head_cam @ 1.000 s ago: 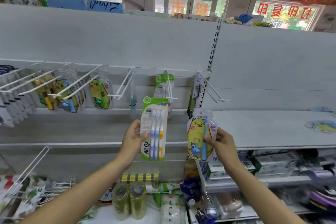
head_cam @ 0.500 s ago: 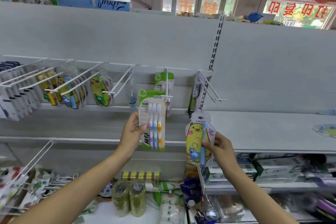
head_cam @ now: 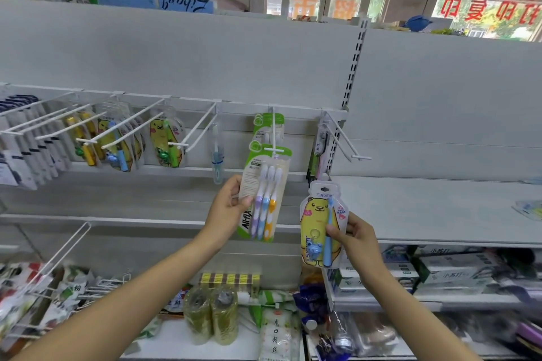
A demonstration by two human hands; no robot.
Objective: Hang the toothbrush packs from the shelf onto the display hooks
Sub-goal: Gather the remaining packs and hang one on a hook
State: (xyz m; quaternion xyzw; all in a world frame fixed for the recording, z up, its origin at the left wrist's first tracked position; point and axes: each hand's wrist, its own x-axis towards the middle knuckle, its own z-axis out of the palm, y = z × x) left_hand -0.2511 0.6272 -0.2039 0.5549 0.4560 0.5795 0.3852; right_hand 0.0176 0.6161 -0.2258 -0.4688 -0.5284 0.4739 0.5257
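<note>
Two packs held up at the hooks
The left hand [head_cam: 227, 208] pinches a three-brush pack [head_cam: 264, 196] with its top at a display hook [head_cam: 274, 138]; the right hand [head_cam: 356, 236] grips a yellow bear pack [head_cam: 318, 223].

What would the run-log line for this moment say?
left hand: holds three-brush pack at hook | right hand: holds yellow bear pack | hung: neither

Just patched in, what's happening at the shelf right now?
A person is stocking toothbrush packs onto the display hooks. The left hand holds a green three-brush pack up at the tip of a hook that already carries similar green packs; whether its hole is on the hook yet can't be told. The right hand holds a yellow bear pack lower down, waiting. More yellow bear packs hang on hooks to the left.
</note>
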